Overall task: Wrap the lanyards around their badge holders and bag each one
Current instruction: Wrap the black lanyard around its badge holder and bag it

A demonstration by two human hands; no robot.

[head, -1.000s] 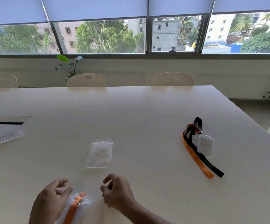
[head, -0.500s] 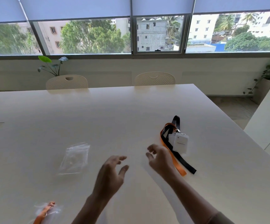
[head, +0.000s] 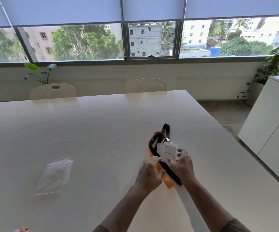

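Both hands reach the badge [head: 169, 151] on the surface [head: 88, 131]: the right hand [head: 183, 166] pinches it, the left hand [head: 150, 173] rests its fingers on the orange lanyard [head: 166, 181]. Separate the black lanyard [head: 172, 174] first (they overlap), then wrap snugly; the bag [head: 54, 175] waits left.

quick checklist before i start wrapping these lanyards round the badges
1. Both hands on the pile: ok, left hand and right hand touch it.
2. Badge holder reachable: ok, on top.
3. Black lanyard and orange lanyard separated: not ok, they overlap.
4. Firm grip on one strap: cannot tell.
5. Empty bag ready: ok, on the table, left of the hands.
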